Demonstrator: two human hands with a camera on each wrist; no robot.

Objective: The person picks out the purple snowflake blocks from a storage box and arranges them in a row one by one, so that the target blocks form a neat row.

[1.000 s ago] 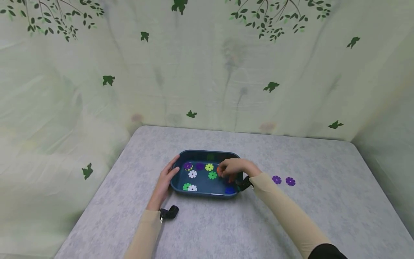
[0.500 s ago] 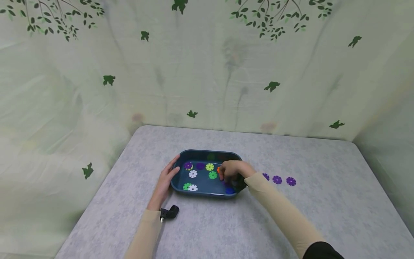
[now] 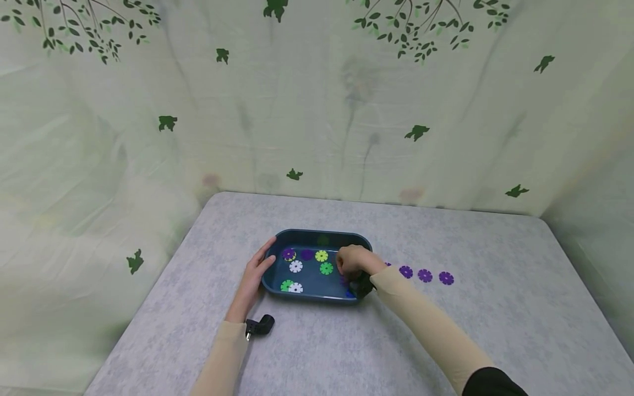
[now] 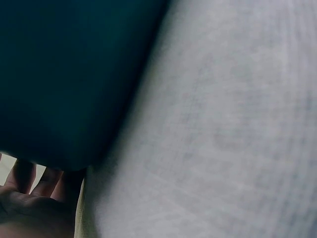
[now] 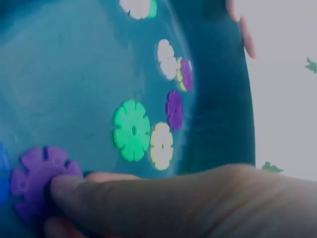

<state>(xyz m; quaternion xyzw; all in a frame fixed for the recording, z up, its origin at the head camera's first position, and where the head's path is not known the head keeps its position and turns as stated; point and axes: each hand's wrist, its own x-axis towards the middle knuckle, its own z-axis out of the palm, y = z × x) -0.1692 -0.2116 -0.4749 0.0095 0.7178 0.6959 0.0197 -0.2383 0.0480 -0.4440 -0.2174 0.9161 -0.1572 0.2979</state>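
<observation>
Left hand (image 3: 251, 279) grips one tray (image 3: 317, 298), right hand (image 3: 354, 260) pinches one purple disc (image 5: 32, 171); four discs (image 3: 425, 275) (one partly hidden) line the worktop (image 3: 500, 319), with room rightward.

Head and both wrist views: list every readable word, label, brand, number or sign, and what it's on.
None readable in any view.
Tray: no lettering visible.
Purple disc at the right hand: faint mark near its edge, too blurred to read.
Left wrist camera: too small to tell if it's marked.
Backdrop: printed leaves and branches, no text visible.
</observation>
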